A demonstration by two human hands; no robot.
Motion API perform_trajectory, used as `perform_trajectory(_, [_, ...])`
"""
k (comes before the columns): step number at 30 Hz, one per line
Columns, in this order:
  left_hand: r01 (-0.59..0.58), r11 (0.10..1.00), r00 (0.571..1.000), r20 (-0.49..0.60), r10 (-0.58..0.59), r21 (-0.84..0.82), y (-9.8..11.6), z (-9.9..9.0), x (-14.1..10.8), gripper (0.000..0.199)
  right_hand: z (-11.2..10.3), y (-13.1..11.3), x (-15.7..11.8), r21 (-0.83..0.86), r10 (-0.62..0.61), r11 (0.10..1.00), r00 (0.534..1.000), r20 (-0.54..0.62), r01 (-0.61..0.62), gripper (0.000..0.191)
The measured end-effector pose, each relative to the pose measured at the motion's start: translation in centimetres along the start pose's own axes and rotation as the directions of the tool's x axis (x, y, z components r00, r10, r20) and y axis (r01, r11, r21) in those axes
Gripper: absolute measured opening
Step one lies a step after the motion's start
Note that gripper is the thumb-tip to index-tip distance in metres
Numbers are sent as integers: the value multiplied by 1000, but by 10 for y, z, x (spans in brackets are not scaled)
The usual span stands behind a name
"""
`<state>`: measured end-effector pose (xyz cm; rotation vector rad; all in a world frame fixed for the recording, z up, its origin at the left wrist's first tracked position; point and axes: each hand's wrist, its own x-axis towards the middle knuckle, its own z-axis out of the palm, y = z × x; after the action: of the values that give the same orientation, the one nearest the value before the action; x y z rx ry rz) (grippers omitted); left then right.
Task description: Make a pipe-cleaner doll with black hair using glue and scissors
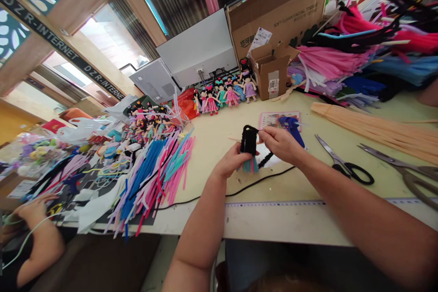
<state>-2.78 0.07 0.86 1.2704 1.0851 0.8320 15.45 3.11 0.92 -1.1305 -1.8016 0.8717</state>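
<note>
Near the middle of the table, my left hand (231,160) is closed round a small doll-like piece (249,141), black and fuzzy on top, with teal and pink stems fanning out below. Just right of it, my right hand (273,141) pinches a black fuzzy stem at the top corner of the piece; the stem's loose end (265,159) hangs down toward the table. Behind my right hand lie a pink-edged card (270,118) and a blue tool (293,131), partly hidden by the hand.
Black-handled scissors (342,162) and larger shears (404,166) lie right, beside beige stems (376,130). Coloured stems (150,178) cover the left. Finished dolls (231,95) and a small carton (270,73) stand behind. A ruler (280,204) and black cable (239,190) run in front. Another person's arm (41,232) is far left.
</note>
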Motion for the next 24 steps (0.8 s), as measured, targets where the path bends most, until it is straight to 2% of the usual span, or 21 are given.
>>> perform_trajectory(4, [47,999,999,0,-47,13,2,1,-2,51,-2,-1,0,-31,-10,999,1000,6,10,32])
perform_trajectory(9, [52,999,998,38,-53,14,0,2,-3,64,-2,-4,-1,-80,-22,996,1000,19,24,32])
perform_trajectory(15, [56,990,997,62,-48,-129,-7,-1,-1,82,0,-3,0,-89,-33,995,999,37,37,33])
perform_trajectory(24, [85,974,994,89,-68,-210,-9,-3,2,78,4,4,1,-97,-51,994,998,20,53,35])
